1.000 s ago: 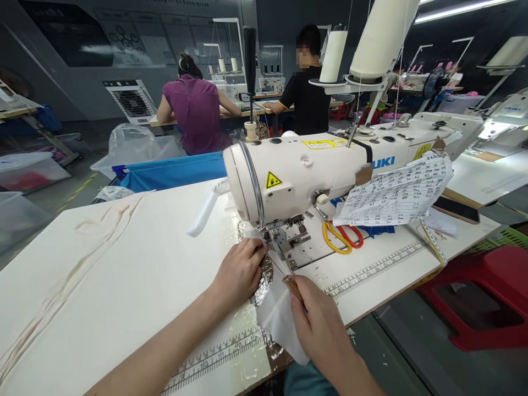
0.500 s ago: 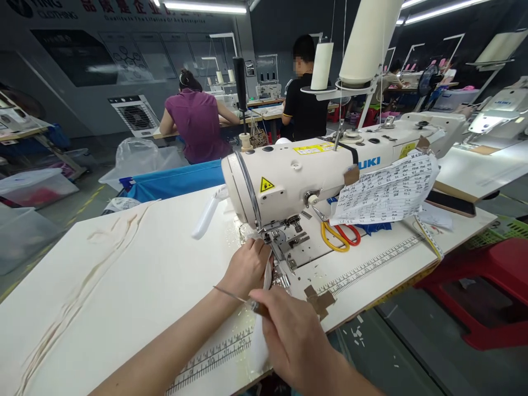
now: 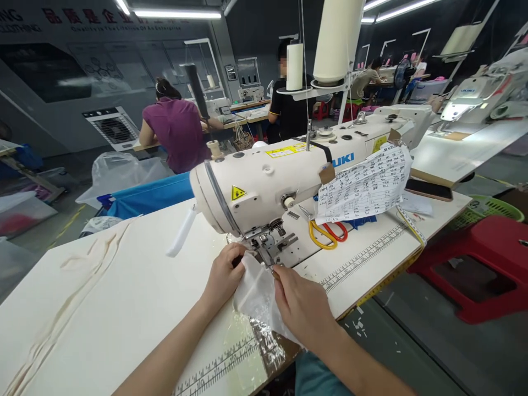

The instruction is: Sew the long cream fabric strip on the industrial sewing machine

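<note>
A piece of thin white fabric lies at the needle area of a white sewing machine, its loose part hanging toward me. My left hand pinches the fabric's left edge, just left of the presser foot. My right hand is closed at the fabric's right side, fingertips close to the foot. In its grip is an awl; only a bit shows between the fingers, and its tip is hard to make out.
Yellow-and-red-handled scissors lie right of the needle area. A handwritten sheet hangs on the machine, with a phone behind it. Cream strips lie at the table's left. A red stool stands at right; co-workers sit beyond.
My right hand has moved forward to the presser foot, and the awl's spike, plainly visible before, is now mostly hidden. More white fabric shows spread between my hands. The view has shifted right.
</note>
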A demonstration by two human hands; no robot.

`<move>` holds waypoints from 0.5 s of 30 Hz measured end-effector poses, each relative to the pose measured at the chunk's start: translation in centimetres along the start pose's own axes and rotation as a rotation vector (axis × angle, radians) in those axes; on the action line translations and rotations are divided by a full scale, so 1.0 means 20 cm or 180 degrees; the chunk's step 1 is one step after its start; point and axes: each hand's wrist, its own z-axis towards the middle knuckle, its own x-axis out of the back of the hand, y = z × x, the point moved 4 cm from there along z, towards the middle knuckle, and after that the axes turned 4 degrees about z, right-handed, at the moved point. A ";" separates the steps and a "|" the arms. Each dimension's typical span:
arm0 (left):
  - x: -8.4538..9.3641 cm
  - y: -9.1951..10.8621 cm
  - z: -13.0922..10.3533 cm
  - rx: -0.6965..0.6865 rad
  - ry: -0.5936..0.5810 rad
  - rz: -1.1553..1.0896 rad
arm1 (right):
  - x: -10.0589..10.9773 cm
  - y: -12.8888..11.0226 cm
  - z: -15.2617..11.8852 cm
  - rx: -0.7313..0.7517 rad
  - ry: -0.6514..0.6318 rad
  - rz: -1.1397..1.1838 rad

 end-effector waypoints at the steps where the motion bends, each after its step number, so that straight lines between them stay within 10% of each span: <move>1: 0.00 0.00 0.00 0.0027 -0.0005 -0.0037 | -0.01 0.00 0.01 -0.0010 -0.0027 -0.0018; 15: 0.01 -0.01 0.01 -0.0007 0.0074 -0.0091 | -0.02 -0.01 0.03 -0.0112 -0.0329 -0.0109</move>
